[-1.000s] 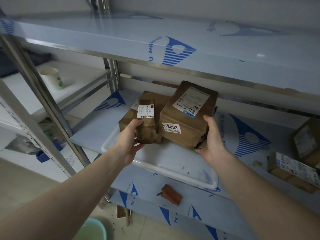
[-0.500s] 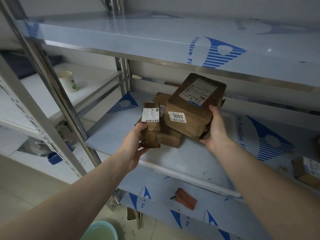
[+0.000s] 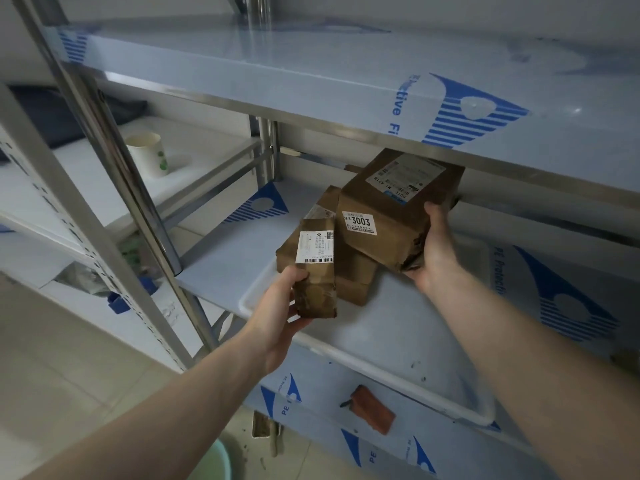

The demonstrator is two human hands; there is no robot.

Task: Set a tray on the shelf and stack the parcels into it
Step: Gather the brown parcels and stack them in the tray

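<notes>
A white tray [image 3: 408,348] lies on the middle shelf [image 3: 225,258] of a metal rack. A brown parcel [image 3: 353,271] rests in the tray's far left part. My right hand [image 3: 436,251] grips the right end of a large brown parcel [image 3: 388,209] labelled 3003, held tilted on top of that resting parcel. My left hand [image 3: 280,320] holds a small narrow brown parcel [image 3: 317,268] with a barcode label, upright, over the tray's front left rim.
The upper shelf [image 3: 311,74] hangs close above the large parcel. A paper cup [image 3: 147,154] stands on a white surface at the left. A small reddish-brown object [image 3: 372,408] lies on the lower shelf. A green basin [image 3: 211,462] sits on the floor.
The large parcel has moved back and up onto the resting parcel. My left hand has drawn the small parcel toward me, away from the pile. The camera has shifted closer and leftward.
</notes>
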